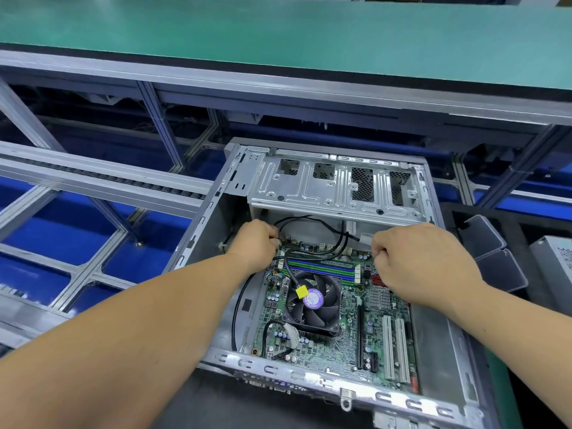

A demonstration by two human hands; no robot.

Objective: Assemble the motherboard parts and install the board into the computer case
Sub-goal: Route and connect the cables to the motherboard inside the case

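The motherboard [337, 329] lies flat inside the open computer case [204, 243], green face up, filling the case floor between the near rail and the drive cage [334, 187] at the far end. A black fan [312, 301] sits on it left of centre, with a yellow tag on the black cable [289, 267] crossing it; green and blue memory sticks [322, 269] run just beyond the fan.

My left hand [257, 239] is at the board's far left corner, fingers curled, the grip pinching the black cable where it loops up toward the cage. My right hand [414, 261] hovers over the board's far right edge, fingers curled tight; whether that grip has hold of anything I cannot tell.

Right of the case, dark trays [492, 252] rest on the desk [498, 394].
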